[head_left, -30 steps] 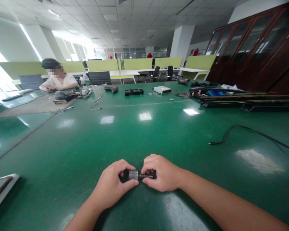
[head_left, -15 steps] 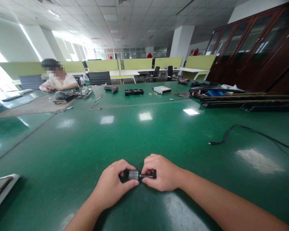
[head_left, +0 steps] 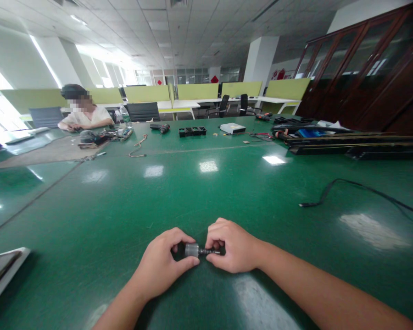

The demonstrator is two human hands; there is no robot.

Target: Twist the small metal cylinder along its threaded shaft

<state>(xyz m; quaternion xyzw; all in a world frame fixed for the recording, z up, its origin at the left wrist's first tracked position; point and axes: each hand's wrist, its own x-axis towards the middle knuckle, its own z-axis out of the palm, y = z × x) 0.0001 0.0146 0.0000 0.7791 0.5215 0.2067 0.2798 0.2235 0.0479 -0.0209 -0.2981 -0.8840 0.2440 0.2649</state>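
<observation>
A small motor (head_left: 192, 250), a grey metal cylinder with a dark spiral-grooved shaft (head_left: 209, 251), lies sideways between my two hands just above or on the green tabletop; I cannot tell which. My left hand (head_left: 167, 259) grips the cylinder between thumb and fingers from the left. Fingers of my right hand (head_left: 229, 247) are closed around the shaft's far end, thumb below and index finger above. Part of the shaft's right end is hidden inside that hand.
The green table (head_left: 179, 197) stretches ahead. A black cable (head_left: 325, 192) lies right, a white-edged tray-like object (head_left: 7, 270) left. Farther back are a drill (head_left: 161, 128), a black holder (head_left: 192, 132), a silver box (head_left: 232, 128) and dark rails (head_left: 330, 144). Another person (head_left: 86, 112) sits far left.
My right hand has slid slightly to the right along the shaft, baring a little more of it beside the cylinder. My left hand keeps its grip on the motor.
</observation>
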